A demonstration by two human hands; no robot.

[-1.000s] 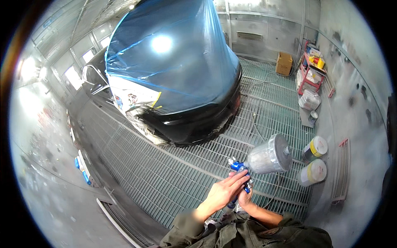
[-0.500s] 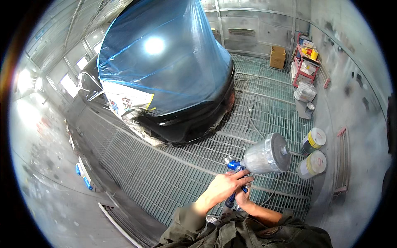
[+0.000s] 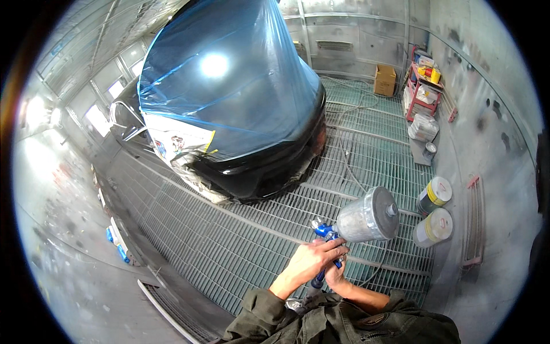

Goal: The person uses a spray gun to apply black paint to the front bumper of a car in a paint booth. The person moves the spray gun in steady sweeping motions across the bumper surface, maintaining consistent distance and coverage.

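The car (image 3: 314, 129) is already partly masked by blue film (image 3: 240, 97), its black bumper (image 3: 246, 180) bare; no spray shows. Well apart from it, before the person's waist, the spray gun (image 3: 324, 230) sits gripped by left hand (image 3: 309, 261) and right hand (image 3: 337, 274), the latter partly hidden. Labels (image 3: 427, 231) on two tins (image 3: 441, 223) are too small to read.

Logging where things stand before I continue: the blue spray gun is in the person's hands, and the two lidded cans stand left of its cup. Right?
Not quite: the blue spray gun is in the person's hands, but the two lidded cans stand right of its cup, as the head view shows.
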